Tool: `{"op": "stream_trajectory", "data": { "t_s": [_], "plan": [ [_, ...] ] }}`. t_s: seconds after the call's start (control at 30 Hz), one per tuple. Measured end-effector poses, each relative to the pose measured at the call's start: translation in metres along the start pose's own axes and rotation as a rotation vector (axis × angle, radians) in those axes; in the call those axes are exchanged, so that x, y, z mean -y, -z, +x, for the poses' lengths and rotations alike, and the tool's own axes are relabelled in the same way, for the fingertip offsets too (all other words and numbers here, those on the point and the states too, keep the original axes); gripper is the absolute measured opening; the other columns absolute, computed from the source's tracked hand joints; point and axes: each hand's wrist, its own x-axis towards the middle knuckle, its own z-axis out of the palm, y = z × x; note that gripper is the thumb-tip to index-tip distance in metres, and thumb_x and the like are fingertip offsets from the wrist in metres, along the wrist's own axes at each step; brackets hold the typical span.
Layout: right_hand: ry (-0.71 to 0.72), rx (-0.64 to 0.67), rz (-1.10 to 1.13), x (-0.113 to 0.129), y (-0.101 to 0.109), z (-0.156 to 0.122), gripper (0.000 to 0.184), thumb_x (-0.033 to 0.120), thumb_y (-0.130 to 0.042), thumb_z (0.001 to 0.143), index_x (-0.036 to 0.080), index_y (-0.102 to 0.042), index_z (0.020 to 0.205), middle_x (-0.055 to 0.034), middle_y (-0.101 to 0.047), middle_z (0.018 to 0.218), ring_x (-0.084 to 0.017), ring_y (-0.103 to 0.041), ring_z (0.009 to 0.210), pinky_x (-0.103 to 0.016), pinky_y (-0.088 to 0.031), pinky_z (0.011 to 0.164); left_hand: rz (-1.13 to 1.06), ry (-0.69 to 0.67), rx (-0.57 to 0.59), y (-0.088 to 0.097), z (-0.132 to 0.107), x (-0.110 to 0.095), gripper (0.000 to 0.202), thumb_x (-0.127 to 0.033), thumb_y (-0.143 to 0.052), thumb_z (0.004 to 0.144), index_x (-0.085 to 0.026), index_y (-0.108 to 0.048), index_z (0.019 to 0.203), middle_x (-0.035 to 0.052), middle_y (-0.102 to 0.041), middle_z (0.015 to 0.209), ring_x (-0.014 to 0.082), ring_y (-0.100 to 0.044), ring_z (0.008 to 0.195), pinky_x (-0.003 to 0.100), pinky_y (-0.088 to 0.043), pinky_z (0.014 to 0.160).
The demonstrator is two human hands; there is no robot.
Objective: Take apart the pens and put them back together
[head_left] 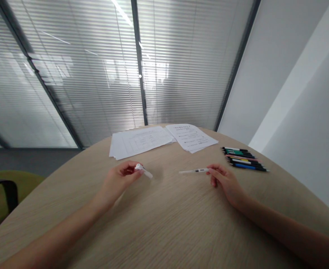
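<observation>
Above the left-middle part of the table, my left hand [119,180] pinches a short white pen piece [147,173] between thumb and fingers. This piece has a translucent end that points right and down; its exact kind is not clear. Across from it, my right hand [227,183] grips a slim white pen [194,171] by its right end. That pen lies nearly level, with dark marks on its middle and a pale, translucent left end pointing toward my left hand. A gap separates the two pieces.
Several pens [247,167] in black, green, white, yellow and blue lie in a row on the wooden table [164,224], beyond my right hand. Printed sheets [142,140] lie at the far edge. A green chair [18,183] stands at left; blinds and a white wall surround the table.
</observation>
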Motion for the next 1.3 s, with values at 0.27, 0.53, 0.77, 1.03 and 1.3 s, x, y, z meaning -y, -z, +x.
{"op": "stream_trajectory", "data": {
  "t_s": [0.27, 0.53, 0.77, 1.03, 1.3],
  "plan": [
    [0.016, 0.014, -0.041, -0.002, 0.002, 0.000, 0.022, 0.037, -0.053, 0.069, 0.017, -0.053, 0.079, 0.0050, -0.050, 0.050, -0.009, -0.040, 0.041, -0.023, -0.028, 0.045, -0.007, -0.018, 0.166, -0.003, 0.000, 0.008, 0.018, -0.031, -0.060, 0.062, -0.018, -0.062, 0.075, 0.0013, -0.065, 0.079, 0.0165, -0.058, 0.074, 0.028, -0.043, 0.073],
    [0.024, 0.013, -0.035, -0.005, 0.001, 0.000, 0.022, 0.036, -0.053, 0.070, 0.017, -0.054, 0.081, 0.0027, -0.055, 0.058, -0.009, -0.040, 0.042, -0.023, -0.029, 0.044, -0.080, 0.095, 0.271, -0.014, -0.004, 0.022, 0.018, -0.030, -0.065, 0.058, -0.017, -0.055, 0.064, 0.0038, -0.065, 0.083, 0.0186, -0.059, 0.073, 0.030, -0.045, 0.066],
    [0.030, 0.030, -0.025, -0.006, 0.002, 0.000, 0.021, 0.035, -0.053, 0.070, 0.017, -0.054, 0.081, 0.0032, -0.054, 0.057, -0.008, -0.040, 0.041, -0.023, -0.029, 0.044, 0.476, -0.355, 0.344, -0.010, -0.004, 0.032, 0.008, -0.024, -0.055, 0.068, -0.017, -0.059, 0.067, 0.0041, -0.059, 0.080, 0.0163, -0.054, 0.069, 0.029, -0.043, 0.065],
    [0.039, 0.032, -0.046, -0.003, 0.001, -0.001, 0.022, 0.037, -0.054, 0.070, 0.017, -0.054, 0.080, 0.0023, -0.056, 0.059, -0.009, -0.041, 0.041, -0.023, -0.030, 0.044, 0.787, -0.524, 0.326, -0.013, -0.009, 0.032, 0.024, -0.028, -0.043, 0.078, -0.016, -0.062, 0.086, 0.0068, -0.057, 0.075, 0.0198, -0.053, 0.071, 0.032, -0.043, 0.066],
    [0.044, 0.041, -0.058, -0.004, 0.001, 0.000, 0.025, 0.040, -0.054, 0.069, 0.017, -0.054, 0.081, 0.0019, -0.056, 0.057, -0.009, -0.041, 0.041, -0.023, -0.030, 0.043, 0.843, -0.556, 0.292, -0.014, -0.009, 0.033, 0.025, -0.027, -0.047, 0.076, -0.016, -0.058, 0.095, 0.0077, -0.057, 0.082, 0.0208, -0.053, 0.075, 0.034, -0.043, 0.069]
  ]
}}
